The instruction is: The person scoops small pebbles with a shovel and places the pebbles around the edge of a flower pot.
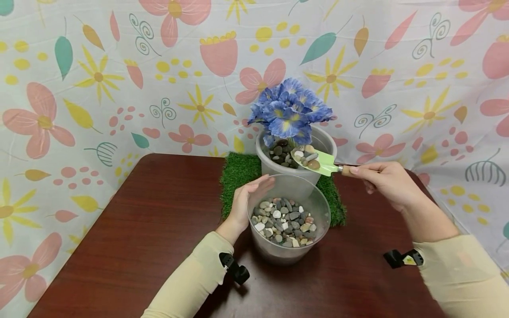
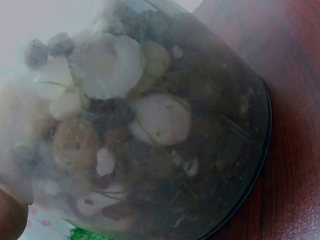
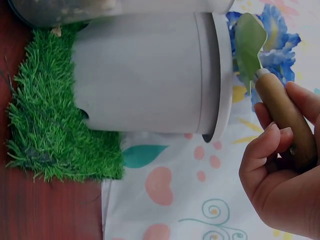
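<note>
My right hand [image 1: 383, 181] grips the wooden handle of a small green garden trowel [image 1: 327, 164]. Pebbles [image 1: 310, 160] lie heaped on its blade, held over the rim of a grey flowerpot [image 1: 274, 164]. The right wrist view shows fingers curled round the trowel handle [image 3: 284, 102]. Blue flowers [image 1: 290, 110] stand in that pot, with dark stones [image 1: 281, 154] at their base. My left hand [image 1: 244, 201] rests with straight fingers against the left side of a clear plastic tub [image 1: 274, 251], near its rim. Inside the tub are many mixed pebbles [image 1: 284, 221], blurred through its wall in the left wrist view.
Under the flowerpot lies a square of artificial grass [image 1: 238, 170], on a dark reddish wooden table [image 1: 171, 212]. The tub stands just in front of the pot. A flower-patterned cloth [image 1: 151, 75] hangs behind the table and along its sides.
</note>
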The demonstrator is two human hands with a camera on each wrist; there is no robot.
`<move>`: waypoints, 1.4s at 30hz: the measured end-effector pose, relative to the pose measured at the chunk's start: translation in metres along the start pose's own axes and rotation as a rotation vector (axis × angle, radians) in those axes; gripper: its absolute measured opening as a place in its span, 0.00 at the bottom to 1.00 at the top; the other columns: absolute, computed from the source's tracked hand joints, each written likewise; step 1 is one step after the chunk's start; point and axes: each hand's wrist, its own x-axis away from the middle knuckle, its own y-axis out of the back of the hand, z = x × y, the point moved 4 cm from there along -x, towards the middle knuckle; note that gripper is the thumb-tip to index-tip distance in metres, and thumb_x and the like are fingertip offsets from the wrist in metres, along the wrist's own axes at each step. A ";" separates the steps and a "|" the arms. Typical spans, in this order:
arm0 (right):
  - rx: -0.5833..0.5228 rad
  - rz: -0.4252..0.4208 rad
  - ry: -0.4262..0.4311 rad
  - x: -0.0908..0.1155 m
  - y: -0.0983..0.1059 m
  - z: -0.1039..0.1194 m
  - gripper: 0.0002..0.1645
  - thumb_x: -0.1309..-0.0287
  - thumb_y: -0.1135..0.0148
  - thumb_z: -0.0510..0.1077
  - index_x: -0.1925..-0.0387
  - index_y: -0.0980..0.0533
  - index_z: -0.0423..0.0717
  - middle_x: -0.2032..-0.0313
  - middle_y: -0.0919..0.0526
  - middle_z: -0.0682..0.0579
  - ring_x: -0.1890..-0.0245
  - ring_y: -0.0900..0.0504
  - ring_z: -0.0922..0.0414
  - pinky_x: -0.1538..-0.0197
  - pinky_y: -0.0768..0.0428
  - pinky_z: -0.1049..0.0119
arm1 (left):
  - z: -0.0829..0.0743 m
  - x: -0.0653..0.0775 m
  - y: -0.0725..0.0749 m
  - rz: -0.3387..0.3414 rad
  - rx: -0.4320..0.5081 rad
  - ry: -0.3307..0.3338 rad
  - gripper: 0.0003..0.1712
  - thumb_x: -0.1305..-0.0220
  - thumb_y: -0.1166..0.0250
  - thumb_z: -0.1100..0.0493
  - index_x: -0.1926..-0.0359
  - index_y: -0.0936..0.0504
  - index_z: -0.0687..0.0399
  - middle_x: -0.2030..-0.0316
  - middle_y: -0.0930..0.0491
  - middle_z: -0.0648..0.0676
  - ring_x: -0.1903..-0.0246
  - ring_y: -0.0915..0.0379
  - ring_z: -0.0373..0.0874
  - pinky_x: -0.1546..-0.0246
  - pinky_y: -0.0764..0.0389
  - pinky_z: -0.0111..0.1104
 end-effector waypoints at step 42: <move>0.171 -0.074 -0.112 -0.026 0.031 -0.005 0.15 0.48 0.41 0.69 0.63 0.16 0.75 0.87 0.27 0.65 0.83 0.29 0.59 0.72 0.27 0.68 | -0.001 0.000 0.000 0.011 -0.009 0.010 0.29 0.36 0.60 0.63 0.39 0.34 0.78 0.43 0.32 0.76 0.40 0.34 0.66 0.34 0.32 0.43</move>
